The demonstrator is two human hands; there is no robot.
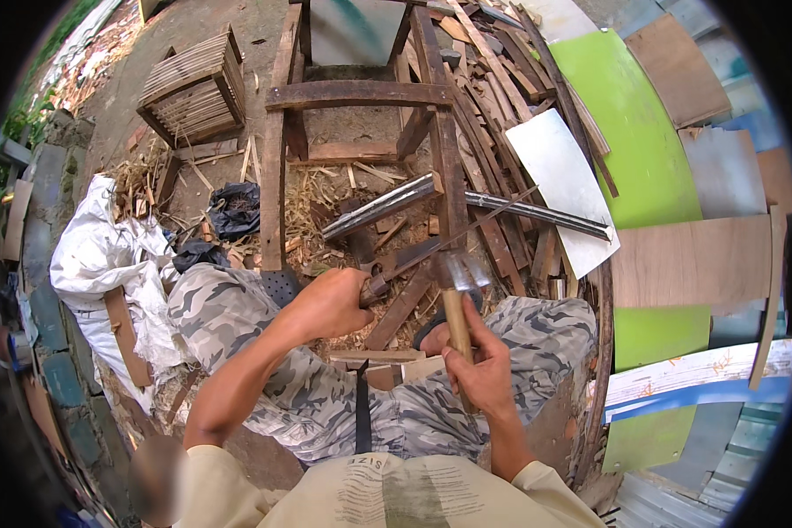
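Note:
My left hand [336, 304] is closed around the brown grip end of a long thin strip [477, 222], which slants up to the right past the wooden frame. Whether it is a saw seen edge-on I cannot tell. My right hand [482, 368] is wrapped round the pale wooden handle of a hammer [458, 324], held head up. The shiny metal hammer head [462, 271] is slightly blurred and appears close to the strip. Ahead of both hands stands a dark wooden frame [356, 94] with long side rails and a crossbar.
A slatted wooden crate [194, 88] lies at the far left. Nearer stand a black plastic bag [235, 209] and a white sack [106, 242]. Metal bars [537, 214] cross the frame's right leg. Scrap wood [493, 106], a white sheet [561, 180] and green panels [629, 123] fill the right.

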